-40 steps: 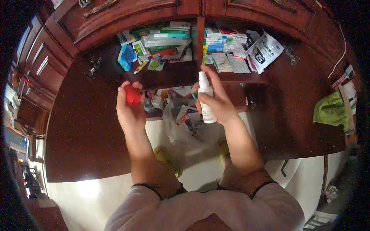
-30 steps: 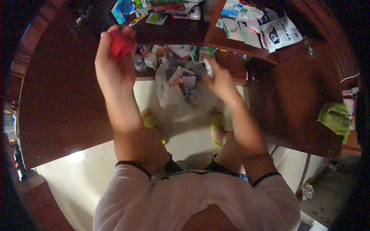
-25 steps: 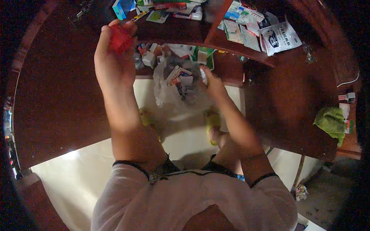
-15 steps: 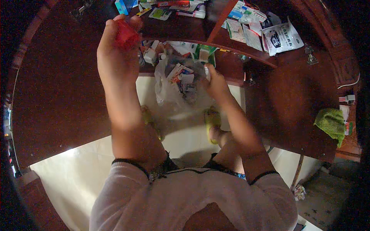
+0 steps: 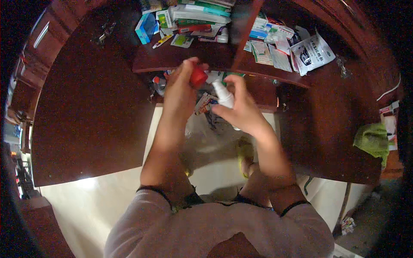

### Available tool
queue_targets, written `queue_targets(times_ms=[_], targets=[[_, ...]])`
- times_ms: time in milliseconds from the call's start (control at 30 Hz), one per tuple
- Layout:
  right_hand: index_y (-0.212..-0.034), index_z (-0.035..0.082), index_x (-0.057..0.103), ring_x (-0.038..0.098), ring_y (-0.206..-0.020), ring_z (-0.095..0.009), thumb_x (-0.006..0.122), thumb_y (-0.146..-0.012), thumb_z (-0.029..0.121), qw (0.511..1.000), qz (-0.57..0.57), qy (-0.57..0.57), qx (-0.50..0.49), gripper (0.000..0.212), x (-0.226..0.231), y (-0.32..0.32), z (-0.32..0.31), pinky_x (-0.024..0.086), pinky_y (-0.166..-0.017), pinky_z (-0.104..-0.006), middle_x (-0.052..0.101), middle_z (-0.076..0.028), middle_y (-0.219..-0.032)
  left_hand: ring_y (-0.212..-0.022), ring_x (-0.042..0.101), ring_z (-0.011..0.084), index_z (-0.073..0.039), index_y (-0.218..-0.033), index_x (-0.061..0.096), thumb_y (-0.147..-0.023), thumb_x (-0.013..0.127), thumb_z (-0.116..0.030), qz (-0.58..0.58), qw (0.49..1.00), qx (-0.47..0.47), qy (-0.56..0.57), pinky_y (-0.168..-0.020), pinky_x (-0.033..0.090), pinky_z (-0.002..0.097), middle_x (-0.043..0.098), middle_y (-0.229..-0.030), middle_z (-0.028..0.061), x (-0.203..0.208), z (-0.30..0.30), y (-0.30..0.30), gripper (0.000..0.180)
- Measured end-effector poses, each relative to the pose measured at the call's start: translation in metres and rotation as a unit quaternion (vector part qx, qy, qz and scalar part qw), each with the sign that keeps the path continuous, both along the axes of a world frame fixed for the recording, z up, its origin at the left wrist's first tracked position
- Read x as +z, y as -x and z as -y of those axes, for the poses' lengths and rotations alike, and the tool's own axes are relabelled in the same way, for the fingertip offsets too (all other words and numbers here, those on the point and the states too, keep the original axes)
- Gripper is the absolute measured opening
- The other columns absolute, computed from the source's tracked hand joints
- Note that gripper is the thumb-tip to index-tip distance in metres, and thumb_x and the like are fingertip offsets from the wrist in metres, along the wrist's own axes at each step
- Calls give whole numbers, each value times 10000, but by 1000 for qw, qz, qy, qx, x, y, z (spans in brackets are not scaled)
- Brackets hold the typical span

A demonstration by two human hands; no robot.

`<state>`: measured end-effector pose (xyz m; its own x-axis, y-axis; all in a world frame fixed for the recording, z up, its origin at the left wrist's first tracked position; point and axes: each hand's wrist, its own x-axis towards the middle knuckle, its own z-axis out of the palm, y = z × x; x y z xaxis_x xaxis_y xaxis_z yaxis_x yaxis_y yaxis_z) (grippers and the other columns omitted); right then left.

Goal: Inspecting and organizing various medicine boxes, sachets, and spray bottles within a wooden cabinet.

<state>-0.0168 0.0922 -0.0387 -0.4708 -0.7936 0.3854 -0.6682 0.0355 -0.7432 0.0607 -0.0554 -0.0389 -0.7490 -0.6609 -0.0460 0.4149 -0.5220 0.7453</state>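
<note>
My left hand [image 5: 183,81] is closed on a red cap-like object [image 5: 198,77], with its rounded end facing right. Close beside it, my right hand [image 5: 247,105] grips a small white bottle [image 5: 223,95] with a narrow neck, tilted so its top points up and left toward the red object. The two things stay a little apart. Below and behind both hands hangs or rests a clear plastic bag [image 5: 202,129], partly hidden, with printed packets [image 5: 203,104] inside. Motion blur softens both hands.
An open cabinet shelf [image 5: 172,62] ahead carries stacked medicine boxes [image 5: 200,15], a blue box [image 5: 146,28] and a white pouch [image 5: 313,53]. Dark cabinet doors stand open on either side, the right one [image 5: 327,129] with a green cloth [image 5: 372,139] over its edge.
My left hand has come down and right with the red object, close to the right hand. The right hand has moved lower, and the white bottle now shows plainly. The view has shifted slightly.
</note>
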Motion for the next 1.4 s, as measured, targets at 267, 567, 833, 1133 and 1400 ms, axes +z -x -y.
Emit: queue_targets(times_ms=[267, 567, 833, 1133, 1400], targets=[[-1212, 67, 281, 550, -915, -401, 706, -679, 161, 999, 34, -34, -22, 688, 10, 0, 8, 441, -795, -424, 539, -222, -1003, -853, 522, 110, -32, -1108, 537, -898, 509, -201, 68, 982, -15, 178, -748, 435, 243, 568, -958, 30, -9, -35, 9, 271], [-1282, 121, 282, 564, -613, -150, 658, -777, 205, 914, 390, 57, 94, 635, 16, 13, -7, 478, -539, -311, 519, -80, -870, -863, 540, 142, -35, -1104, 508, -900, 494, -318, -43, 996, 73, 13, -743, 458, 290, 547, -968, 56, -4, -9, 12, 350], [-1368, 219, 208, 525, -532, -143, 622, -763, 458, 713, 566, 216, 352, 772, 30, 20, -12, 448, -456, -273, 525, -88, -823, -859, 561, 199, -78, -1079, 504, -904, 453, -374, -30, 996, 72, -39, -752, 472, 311, 570, -938, 76, 11, 9, -4, 348], [-1359, 195, 238, 501, -512, -128, 597, -771, 480, 634, 639, 232, 368, 745, 27, 19, -5, 440, -452, -269, 512, -90, -824, -863, 563, 208, -69, -1051, 508, -909, 443, -361, -64, 995, 64, -29, -770, 486, 341, 566, -935, 74, 13, 14, -9, 331], [-1349, 42, 223, 506, -552, -139, 467, -885, 386, 570, 660, 243, 425, 627, 21, 20, 1, 431, -462, -257, 455, -118, -902, -863, 568, 191, -75, -1045, 519, -904, 454, -365, -64, 995, 66, -39, -775, 488, 357, 569, -940, 63, 17, 19, -15, 328]])
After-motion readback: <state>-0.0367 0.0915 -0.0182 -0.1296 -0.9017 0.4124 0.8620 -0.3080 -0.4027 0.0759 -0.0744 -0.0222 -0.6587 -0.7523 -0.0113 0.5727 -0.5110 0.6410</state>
